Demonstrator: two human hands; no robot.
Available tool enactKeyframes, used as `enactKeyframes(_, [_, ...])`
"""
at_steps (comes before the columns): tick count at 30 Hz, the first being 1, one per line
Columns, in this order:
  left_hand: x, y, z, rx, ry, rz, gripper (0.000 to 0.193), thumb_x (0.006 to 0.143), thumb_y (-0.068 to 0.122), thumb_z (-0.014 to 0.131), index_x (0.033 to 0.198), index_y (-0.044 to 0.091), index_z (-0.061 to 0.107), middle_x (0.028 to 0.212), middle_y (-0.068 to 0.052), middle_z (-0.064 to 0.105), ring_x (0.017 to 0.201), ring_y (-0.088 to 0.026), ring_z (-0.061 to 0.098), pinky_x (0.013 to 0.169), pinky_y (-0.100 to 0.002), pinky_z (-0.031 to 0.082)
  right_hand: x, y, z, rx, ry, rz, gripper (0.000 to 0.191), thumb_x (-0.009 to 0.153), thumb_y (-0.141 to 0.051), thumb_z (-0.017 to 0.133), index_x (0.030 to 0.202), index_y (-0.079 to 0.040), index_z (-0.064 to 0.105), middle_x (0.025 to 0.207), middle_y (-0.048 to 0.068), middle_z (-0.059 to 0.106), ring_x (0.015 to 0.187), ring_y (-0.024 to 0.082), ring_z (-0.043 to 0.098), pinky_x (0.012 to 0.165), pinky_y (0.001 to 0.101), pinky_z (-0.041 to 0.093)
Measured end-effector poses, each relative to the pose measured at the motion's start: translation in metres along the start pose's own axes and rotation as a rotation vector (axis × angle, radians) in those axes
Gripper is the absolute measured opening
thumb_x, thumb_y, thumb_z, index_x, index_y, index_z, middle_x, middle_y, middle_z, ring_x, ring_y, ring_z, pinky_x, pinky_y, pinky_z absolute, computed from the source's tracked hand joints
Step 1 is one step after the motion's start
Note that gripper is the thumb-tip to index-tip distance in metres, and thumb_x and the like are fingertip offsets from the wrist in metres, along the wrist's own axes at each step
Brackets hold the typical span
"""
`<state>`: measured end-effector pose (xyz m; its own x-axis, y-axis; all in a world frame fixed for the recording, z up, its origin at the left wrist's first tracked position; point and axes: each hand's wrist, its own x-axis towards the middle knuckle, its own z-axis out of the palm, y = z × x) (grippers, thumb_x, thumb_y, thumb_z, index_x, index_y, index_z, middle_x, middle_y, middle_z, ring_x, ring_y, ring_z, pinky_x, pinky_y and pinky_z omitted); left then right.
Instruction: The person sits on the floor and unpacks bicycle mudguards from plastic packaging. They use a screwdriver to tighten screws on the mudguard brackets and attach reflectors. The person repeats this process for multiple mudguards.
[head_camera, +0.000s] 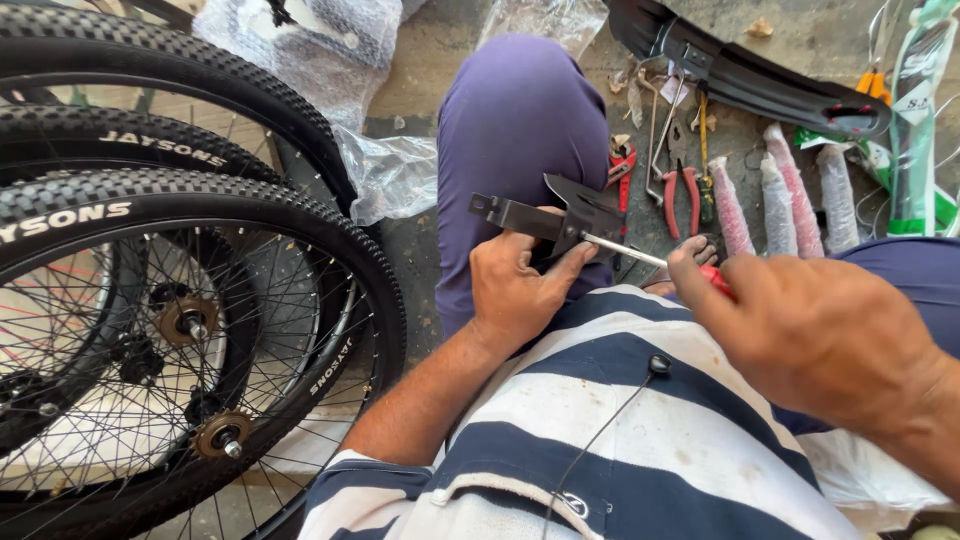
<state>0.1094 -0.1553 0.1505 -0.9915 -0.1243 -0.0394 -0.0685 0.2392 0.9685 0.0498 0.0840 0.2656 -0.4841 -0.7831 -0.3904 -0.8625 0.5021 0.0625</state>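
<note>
Fingers of the left hand (515, 290) are curled shut around a black metal bracket (545, 220), thumb pressed along its right edge and the forearm rising from the lower left across a striped shirt (620, 430). That bracket is flat stamped sheet steel, painted dark, with a small holed tab at its left end and an angled, pointed plate at its right; it sits above the person's lap, in front of the purple trouser leg (515, 130).

Further left stand stacked bicycle wheels (180, 300) (knobbly black tyres, thin wire spokes, dull metal hubs), well apart from both hands. Crinkled clear plastic wrap (395, 175) lies between the wheels and the knee.

Moving right, a screwdriver (655, 258) with a slim bright steel shaft and red handle runs from the bracket's plate, where its tip touches, down into the right hand (810, 340). This hand comes in from the right edge, knuckles up, fingers wrapped closed around the handle, forefinger stretched along it.

Beyond it on the concrete floor lie red-handled pliers (680, 190), several foam-wrapped parts (790, 195) in pink and white netting, and a long black curved mudguard (750, 75) with a glossy surface.
</note>
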Motion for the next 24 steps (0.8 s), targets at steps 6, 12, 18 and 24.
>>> enactKeyframes(6, [0.004, -0.001, 0.001, 0.109, 0.007, -0.001, 0.029, 0.083, 0.021, 0.087, 0.103, 0.003, 0.074, 0.086, -0.012, 0.076, 0.074, -0.024, 0.076, 0.067, -0.033, 0.058, 0.023, 0.012, -0.009, 1.242, -0.176, 0.488, 0.033, 0.094, -0.032, 0.071, 0.123, -0.019, 0.075, 0.081, -0.005, 0.074, 0.066, 0.009, 0.074, 0.060, 0.0286, 0.058])
enactKeyframes(12, [0.001, 0.002, 0.001, 0.039, 0.029, -0.008, 0.027, 0.085, 0.021, 0.086, 0.103, 0.005, 0.073, 0.090, -0.011, 0.077, 0.079, -0.023, 0.078, 0.068, -0.031, 0.059, -0.010, -0.001, -0.006, -0.277, 0.242, -0.258, 0.038, 0.091, -0.020, 0.067, 0.126, -0.004, 0.070, 0.087, 0.008, 0.068, 0.059, 0.016, 0.058, 0.048, 0.0279, 0.041])
enactKeyframes(18, [-0.004, -0.013, 0.003, 0.102, 0.037, -0.001, 0.025, 0.085, 0.021, 0.086, 0.099, 0.005, 0.073, 0.085, -0.010, 0.075, 0.066, -0.024, 0.072, 0.059, -0.035, 0.053, 0.012, -0.012, -0.009, 0.312, -0.060, 0.286, 0.035, 0.090, -0.033, 0.071, 0.124, -0.023, 0.072, 0.072, 0.002, 0.062, 0.059, 0.019, 0.061, 0.049, 0.0375, 0.045])
enactKeyframes(24, [-0.001, -0.011, 0.003, 0.221, 0.047, -0.005, 0.029, 0.079, 0.027, 0.093, 0.083, 0.006, 0.073, 0.069, -0.012, 0.069, 0.059, -0.028, 0.068, 0.055, -0.038, 0.050, 0.023, 0.007, -0.016, 1.031, -0.292, 0.617, 0.039, 0.090, -0.031, 0.076, 0.128, -0.027, 0.076, 0.072, 0.001, 0.072, 0.058, 0.011, 0.064, 0.054, 0.0276, 0.054])
